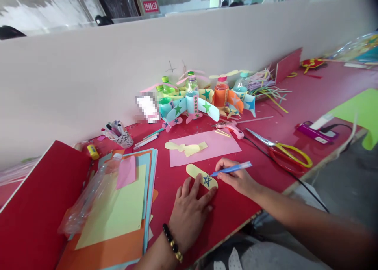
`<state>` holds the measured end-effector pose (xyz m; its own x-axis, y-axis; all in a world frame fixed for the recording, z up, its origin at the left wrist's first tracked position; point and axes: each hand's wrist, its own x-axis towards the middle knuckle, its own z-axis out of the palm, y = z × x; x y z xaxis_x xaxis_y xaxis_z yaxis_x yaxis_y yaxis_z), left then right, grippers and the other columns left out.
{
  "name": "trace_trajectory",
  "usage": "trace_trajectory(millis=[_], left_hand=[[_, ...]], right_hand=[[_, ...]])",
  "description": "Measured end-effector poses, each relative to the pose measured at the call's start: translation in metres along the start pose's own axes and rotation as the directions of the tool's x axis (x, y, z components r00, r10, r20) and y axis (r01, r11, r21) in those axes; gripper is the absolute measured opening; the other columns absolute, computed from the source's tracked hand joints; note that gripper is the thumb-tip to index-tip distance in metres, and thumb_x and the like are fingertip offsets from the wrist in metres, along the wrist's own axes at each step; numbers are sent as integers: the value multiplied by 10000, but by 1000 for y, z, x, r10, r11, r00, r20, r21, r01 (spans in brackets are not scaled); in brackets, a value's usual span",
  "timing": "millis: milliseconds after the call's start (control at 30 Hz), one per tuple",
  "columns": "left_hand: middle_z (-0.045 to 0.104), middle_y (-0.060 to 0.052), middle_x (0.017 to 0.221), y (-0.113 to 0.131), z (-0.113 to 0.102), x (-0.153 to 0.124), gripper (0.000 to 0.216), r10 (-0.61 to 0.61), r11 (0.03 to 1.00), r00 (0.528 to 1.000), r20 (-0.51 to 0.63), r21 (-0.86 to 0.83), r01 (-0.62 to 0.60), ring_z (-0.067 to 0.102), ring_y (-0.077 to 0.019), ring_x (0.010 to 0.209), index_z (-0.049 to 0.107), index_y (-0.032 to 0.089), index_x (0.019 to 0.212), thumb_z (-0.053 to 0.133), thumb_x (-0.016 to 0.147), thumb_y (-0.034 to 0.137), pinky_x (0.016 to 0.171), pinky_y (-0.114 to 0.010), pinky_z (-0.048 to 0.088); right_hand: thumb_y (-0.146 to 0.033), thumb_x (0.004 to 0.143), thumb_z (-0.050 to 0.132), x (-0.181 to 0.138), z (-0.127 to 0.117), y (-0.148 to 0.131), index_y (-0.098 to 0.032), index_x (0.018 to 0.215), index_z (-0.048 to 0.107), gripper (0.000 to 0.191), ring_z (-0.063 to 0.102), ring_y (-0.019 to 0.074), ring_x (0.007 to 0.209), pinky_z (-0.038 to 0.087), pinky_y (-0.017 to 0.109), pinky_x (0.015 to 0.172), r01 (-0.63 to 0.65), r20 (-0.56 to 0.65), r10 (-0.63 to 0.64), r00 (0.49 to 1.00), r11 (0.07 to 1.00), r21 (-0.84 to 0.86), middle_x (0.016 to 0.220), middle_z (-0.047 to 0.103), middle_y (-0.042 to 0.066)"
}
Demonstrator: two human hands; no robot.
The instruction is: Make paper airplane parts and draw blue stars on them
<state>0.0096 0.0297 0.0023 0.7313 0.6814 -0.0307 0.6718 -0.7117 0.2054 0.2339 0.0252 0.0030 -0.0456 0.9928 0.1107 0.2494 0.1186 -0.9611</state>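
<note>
The white thing (147, 108) beside the bottle toys (191, 100) is blurred, so its kind cannot be told. The bottom edge cuts off the left forearm (153, 256) and the orange paper (100, 250).

Behind the card sheet (203, 148) stand the bottle airplanes (191, 102), with the hot glue gun (232, 129) just behind the sheet's far right corner. Right of the sheet lie the scissors (283, 154). Left of it sits the paper stack (118, 226), a plastic bottle (91, 193) on top. In front of it, the left hand (189, 217) rests on the paper strip (201, 174), and the right hand (238, 177) holds a pen (232, 168) over the strip's end.
</note>
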Motion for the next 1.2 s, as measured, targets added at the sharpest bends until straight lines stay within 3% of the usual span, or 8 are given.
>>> trace_trajectory(millis=[433,767,1200], left_hand=[[198,-5,1594,-1,2,0,473,5,999,1000,-6,-35,-5,288,-375,1361,353,527,1413,446,955,457,1016,-548,365],[185,5,1598,-1,0,0,478,14,1000,1000,-18,-3,-14,310,-357,1345,372,525,1404,475,955,400,1008,-532,366],[303,-44,1555,2,-11,7,539,50,996,996,70,73,-55,338,-358,1313,330,453,1455,489,947,370,988,-533,383]], right_hand=[[-281,888,547,1,3,3,-184,872,556,98,524,145,658,399,274,602,59,52,-52,997,990,-130,738,574,3],[-229,873,549,-3,1,1,-195,850,549,41,510,128,621,382,251,575,97,12,-97,995,979,-182,705,559,-16],[-212,857,549,-2,0,1,-199,856,547,14,487,127,611,374,250,574,118,-3,-121,993,974,-194,694,544,-21]])
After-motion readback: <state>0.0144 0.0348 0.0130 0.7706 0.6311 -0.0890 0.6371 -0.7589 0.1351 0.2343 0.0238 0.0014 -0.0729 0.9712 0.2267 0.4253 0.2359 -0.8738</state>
